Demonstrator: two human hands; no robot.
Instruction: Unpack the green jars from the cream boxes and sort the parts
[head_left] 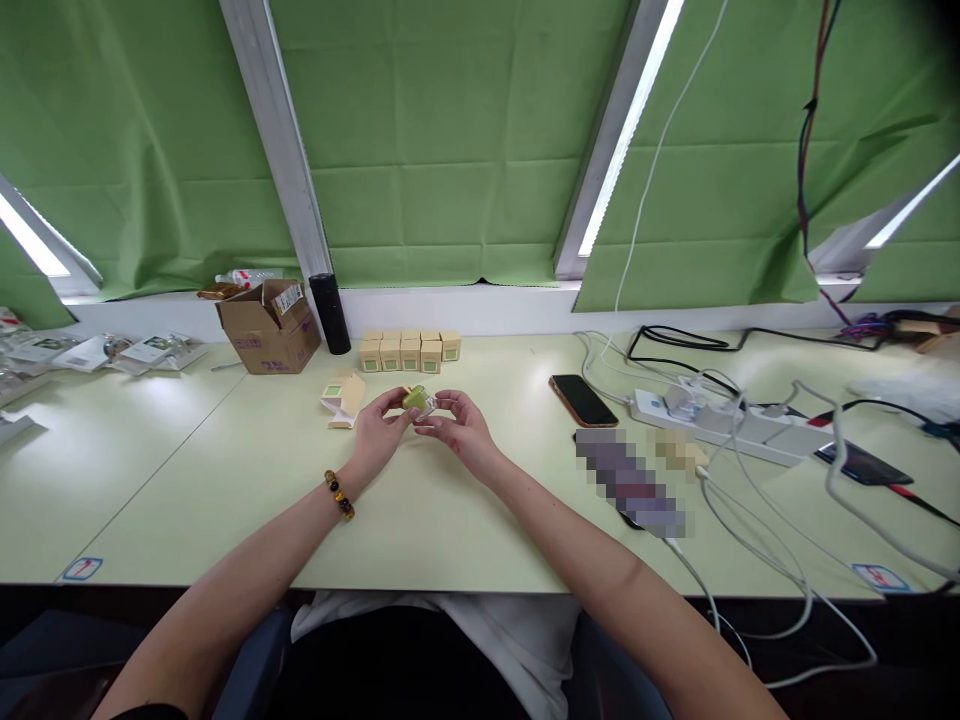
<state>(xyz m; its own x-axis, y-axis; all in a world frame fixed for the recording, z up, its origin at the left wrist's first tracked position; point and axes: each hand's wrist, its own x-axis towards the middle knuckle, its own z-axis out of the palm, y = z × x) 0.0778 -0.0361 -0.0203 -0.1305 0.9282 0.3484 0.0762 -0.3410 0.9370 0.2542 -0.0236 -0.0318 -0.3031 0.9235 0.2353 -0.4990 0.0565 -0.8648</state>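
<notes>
Above the middle of the table, a small rounded green object (414,398) with a yellowish tip is held between both hands. Clear plastic (429,406) shows at its right side; whether it is a wrapper or a part of the object I cannot tell. My left hand (380,428), below a beaded bracelet, is closed on the green object with thumb and fingers. The fingers of my right hand (466,432) pinch the clear plastic end. Just left of my left hand lies an opened small carton (343,402) with its flaps out and a green label.
Small closed boxes (410,354) stand in rows behind my hands. A cardboard box (271,335) and a black bottle (330,315) are at the back left. To the right are a phone (583,400), a power strip (731,425) and tangled cables. Bagged items (154,350) lie far left.
</notes>
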